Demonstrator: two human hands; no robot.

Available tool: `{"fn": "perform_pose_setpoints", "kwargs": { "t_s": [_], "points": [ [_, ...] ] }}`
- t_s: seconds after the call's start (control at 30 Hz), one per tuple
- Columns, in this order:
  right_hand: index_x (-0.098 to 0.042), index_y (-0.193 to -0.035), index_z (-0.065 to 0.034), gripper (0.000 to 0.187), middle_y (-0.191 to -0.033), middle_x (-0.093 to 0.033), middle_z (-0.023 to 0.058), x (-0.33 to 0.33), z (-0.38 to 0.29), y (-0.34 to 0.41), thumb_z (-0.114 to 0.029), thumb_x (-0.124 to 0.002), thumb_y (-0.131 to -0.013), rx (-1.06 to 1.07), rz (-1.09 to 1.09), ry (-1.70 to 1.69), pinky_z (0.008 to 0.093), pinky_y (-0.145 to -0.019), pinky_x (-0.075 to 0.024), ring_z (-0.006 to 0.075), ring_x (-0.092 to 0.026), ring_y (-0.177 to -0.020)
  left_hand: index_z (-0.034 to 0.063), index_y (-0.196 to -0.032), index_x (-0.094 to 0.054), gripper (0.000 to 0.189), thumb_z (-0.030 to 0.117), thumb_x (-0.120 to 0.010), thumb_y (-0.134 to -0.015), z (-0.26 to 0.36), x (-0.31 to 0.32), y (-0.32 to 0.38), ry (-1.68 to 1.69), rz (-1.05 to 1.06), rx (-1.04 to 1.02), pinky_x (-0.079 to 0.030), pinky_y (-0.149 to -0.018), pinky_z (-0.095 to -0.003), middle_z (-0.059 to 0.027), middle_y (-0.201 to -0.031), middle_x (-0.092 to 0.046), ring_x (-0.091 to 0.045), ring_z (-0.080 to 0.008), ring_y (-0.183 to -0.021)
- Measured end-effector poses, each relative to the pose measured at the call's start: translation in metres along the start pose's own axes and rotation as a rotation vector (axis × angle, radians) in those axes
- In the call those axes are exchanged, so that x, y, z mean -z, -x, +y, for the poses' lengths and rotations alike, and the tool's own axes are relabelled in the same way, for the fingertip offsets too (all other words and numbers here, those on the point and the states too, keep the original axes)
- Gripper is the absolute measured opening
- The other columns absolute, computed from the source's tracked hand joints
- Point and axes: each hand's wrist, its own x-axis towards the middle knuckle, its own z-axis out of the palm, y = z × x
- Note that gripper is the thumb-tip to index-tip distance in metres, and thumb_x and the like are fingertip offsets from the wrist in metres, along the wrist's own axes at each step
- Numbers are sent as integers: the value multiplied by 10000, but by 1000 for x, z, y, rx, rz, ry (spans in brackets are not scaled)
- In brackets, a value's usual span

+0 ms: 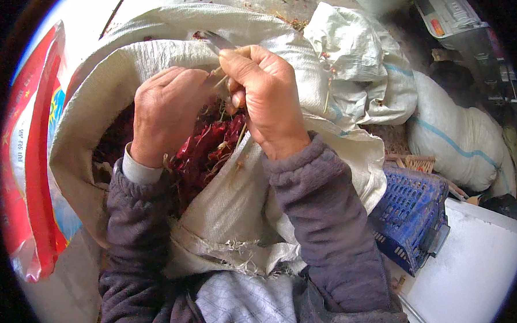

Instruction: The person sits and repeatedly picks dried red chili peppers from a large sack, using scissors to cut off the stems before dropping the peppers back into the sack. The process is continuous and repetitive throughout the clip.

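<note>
My left hand (168, 107), seen from its back, is closed with its fingertips mostly hidden. Thin pale stems (220, 78) stretch from it to my right hand (268, 91). The right hand is wrapped around a tool with a metal blade (219, 39), its tip pointing away to the upper left. Its handle is covered, so I cannot tell whether it is a knife or scissors. Both hands are held over the mouth of a white woven sack (158, 53). Inside lie dark red dried chili peppers (210, 146) with straw-coloured stalks.
A red printed bag (38, 179) stands at the left. Crumpled woven sacks (349, 49) lie beyond my right hand, with a stuffed sack (456, 140) farther right. A blue plastic basket (410, 213) and a brush (419, 163) lie by a white surface (470, 256).
</note>
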Motion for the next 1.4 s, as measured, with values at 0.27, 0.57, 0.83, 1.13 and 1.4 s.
{"fn": "perform_pose_setpoints", "kwargs": {
  "t_s": [0.27, 0.57, 0.83, 1.13, 1.4],
  "points": [
    [-656, -848, 12, 223, -683, -569, 4, -5, -8, 2, -182, -663, -959, 56, -2, -77, 238, -482, -500, 73, -525, -528, 5, -993, -689, 69, 21, -679, -927, 12, -2, 7, 490, -17, 380, -505, -637, -251, -35, -775, -673, -619, -73, -722],
    [-659, -858, 1, 225, -682, -615, 41, 21, -16, -11, -195, -666, -968, 49, -16, 134, 281, -496, -525, 128, -613, -546, 0, -1051, -692, 106, 63, -660, -972, -5, -12, 21, 678, -167, 570, -478, -637, -241, 6, -828, -639, -586, -59, -748],
    [-617, -1040, -79, 202, -957, -673, 175, 62, 13, -36, -249, -646, -935, 403, -1, 1454, 497, -806, -552, 407, -673, -924, -12, -1193, -700, 234, 97, -632, -998, -27, -12, 7, 993, 71, 726, -491, -789, -223, -12, -1008, -694, -605, -82, -883],
    [-624, -1173, -8, 305, -1009, -718, 197, 51, 35, -53, -134, -605, -896, 316, -11, 1861, 452, -822, -570, 344, -693, -998, -38, -1217, -638, 256, 74, -542, -1007, -23, -1, 2, 1227, 154, 818, -475, -767, -259, -73, -1031, -649, -578, -137, -839],
    [-576, -1218, 13, 427, -1016, -714, 255, 50, -8, -43, -211, -654, -862, 46, 85, 1770, 470, -816, -580, 384, -731, -926, 5, -1271, -596, 262, 126, -538, -1046, -33, 5, 2, 1250, 180, 791, -470, -654, -253, -65, -1024, -658, -567, -106, -740]
  ]
}}
